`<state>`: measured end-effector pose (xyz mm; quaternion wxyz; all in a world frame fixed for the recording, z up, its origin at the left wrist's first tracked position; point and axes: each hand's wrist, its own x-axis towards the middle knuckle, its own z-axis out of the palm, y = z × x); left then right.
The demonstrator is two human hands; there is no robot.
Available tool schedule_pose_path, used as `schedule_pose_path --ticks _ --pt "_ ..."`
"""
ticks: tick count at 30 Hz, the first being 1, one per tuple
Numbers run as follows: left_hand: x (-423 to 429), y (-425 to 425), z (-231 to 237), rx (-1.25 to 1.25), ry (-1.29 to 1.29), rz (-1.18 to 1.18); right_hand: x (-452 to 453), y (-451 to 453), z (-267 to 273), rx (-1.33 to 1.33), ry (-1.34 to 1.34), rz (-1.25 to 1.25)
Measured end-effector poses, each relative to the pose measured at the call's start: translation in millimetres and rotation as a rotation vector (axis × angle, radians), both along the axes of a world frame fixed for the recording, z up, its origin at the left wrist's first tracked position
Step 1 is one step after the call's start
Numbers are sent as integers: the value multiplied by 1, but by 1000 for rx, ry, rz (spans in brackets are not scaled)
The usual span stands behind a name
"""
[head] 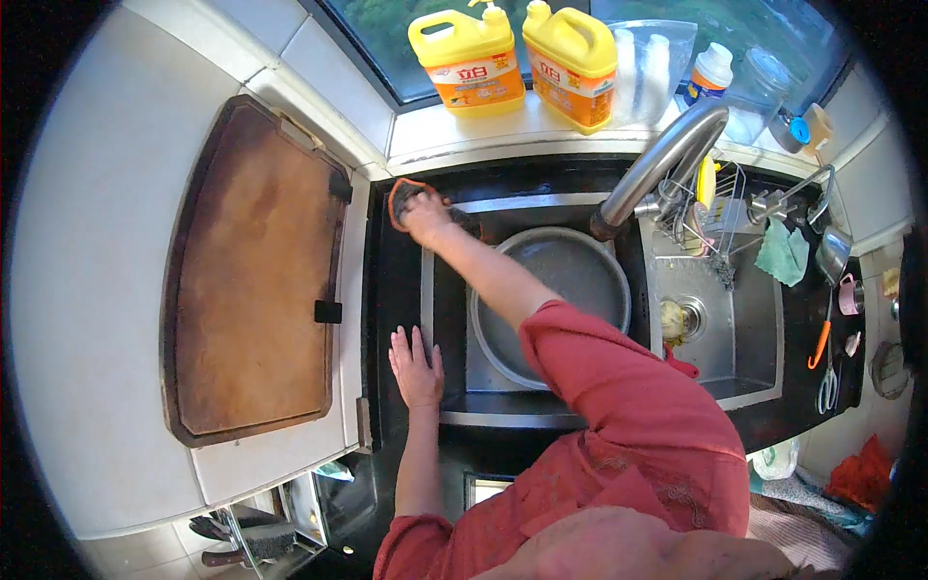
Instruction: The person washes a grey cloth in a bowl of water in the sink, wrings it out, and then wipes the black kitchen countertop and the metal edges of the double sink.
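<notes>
My right hand (426, 217) presses a dark cloth with an orange edge (401, 203) onto the black countertop (388, 290), at the back left corner beside the sink's metal rim. My left hand (418, 373) lies palm down on the counter's left part and the rim, fingers apart, with nothing in it. Below my right forearm a round grey metal basin (565, 268) sits in the left sink bowl. The steel faucet (663, 170) arches over the basin's right side.
A brown cutting board (254, 275) leans on the left tiled wall. Two yellow detergent jugs (471, 72) stand on the windowsill (435, 138). The right sink bowl (714, 341) has a wire rack (696, 210) behind it. A green cloth (783, 251), an orange-handled tool (820, 344) and scissors (827, 391) lie farther right.
</notes>
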<state>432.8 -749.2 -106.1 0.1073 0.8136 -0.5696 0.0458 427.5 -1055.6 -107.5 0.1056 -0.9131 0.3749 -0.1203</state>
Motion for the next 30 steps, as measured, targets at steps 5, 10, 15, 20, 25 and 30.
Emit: schedule_pose_path --ticks 5,10,15,20,25,30 --pt "-5 -6 5 -47 50 28 37 65 -24 -169 -78 110" --pt "0 5 3 -226 205 85 17 133 -16 -160 -56 332" --pt "19 26 -10 -519 330 183 -9 209 -14 -40 -137 586" --pt "3 53 12 -495 417 164 -33 258 -41 -112 -311 529" --pt "4 111 0 -437 562 303 -68 315 -7 -182 -113 741" --pt "-30 135 5 -321 562 303 -109 329 1 -230 -161 751"
